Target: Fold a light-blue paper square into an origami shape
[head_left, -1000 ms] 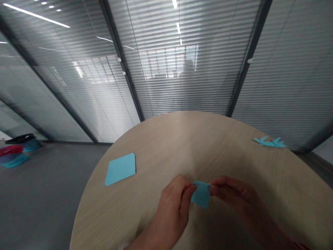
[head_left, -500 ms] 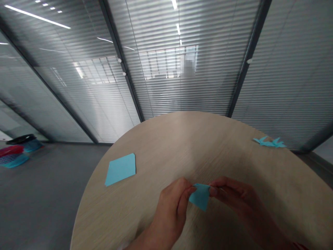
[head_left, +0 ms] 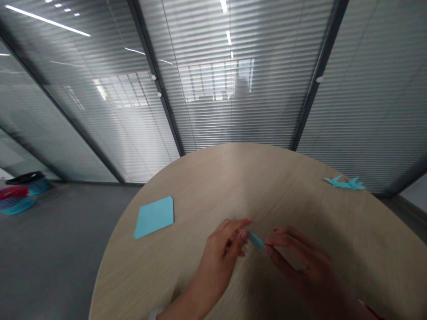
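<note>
Where the two hands meet above the near middle of the surface (head_left: pixel 283 178), a small folded piece of blue paper (head_left: pixel 256 240) shows only as a narrow strip, seen nearly edge-on.

Item: folded blue paper. Held between both hands, just over the wood; whether it touches the wood cannot be told.

Item: left hand (head_left: pixel 223 249). Reaches in from the lower edge of the view, thumb and forefinger pressed together on the left end of the paper, the other fingers curled beside them.

Item: right hand (head_left: pixel 296 258). Comes in from the lower right, somewhat blurred; its fingertips close on the right end of the paper, the remaining fingers loosely stretched along the wood.

Item: surface. Round, pale wood grain, its curved far rim near the glass wall.

Item: flat blue sheet (head_left: pixel 154 217). Lies unfolded near the left rim, well apart from the hands.

Item: folded blue paper figures (head_left: pixel 345 182). A small cluster with pointed tips, near the far right rim, well apart from the hands.

Item: glass wall (head_left: pixel 233 80). Dark frames, closed horizontal blinds behind the panes.

Item: baskets (head_left: pixel 16 198). Red and blue, on the grey floor at far left.
</note>
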`<move>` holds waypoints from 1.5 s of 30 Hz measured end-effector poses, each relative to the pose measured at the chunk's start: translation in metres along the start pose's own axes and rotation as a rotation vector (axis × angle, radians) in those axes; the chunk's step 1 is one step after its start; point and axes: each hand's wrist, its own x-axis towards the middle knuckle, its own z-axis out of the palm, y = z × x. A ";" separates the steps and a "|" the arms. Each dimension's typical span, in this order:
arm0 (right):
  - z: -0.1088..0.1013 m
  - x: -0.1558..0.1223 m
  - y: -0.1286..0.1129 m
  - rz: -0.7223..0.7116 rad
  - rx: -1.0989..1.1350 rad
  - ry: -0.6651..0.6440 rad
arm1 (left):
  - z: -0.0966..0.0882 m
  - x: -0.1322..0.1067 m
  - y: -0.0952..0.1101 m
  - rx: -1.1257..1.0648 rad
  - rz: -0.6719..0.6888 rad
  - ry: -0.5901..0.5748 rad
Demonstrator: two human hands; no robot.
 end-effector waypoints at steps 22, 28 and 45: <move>-0.007 0.010 -0.001 0.319 0.386 -0.070 | -0.002 0.000 0.006 -0.164 -0.124 -0.203; -0.002 0.007 0.000 0.368 0.320 -0.026 | 0.000 -0.003 0.005 0.105 -0.061 -0.191; -0.003 0.008 -0.003 0.445 0.211 -0.013 | 0.003 -0.005 0.005 0.020 -0.169 -0.195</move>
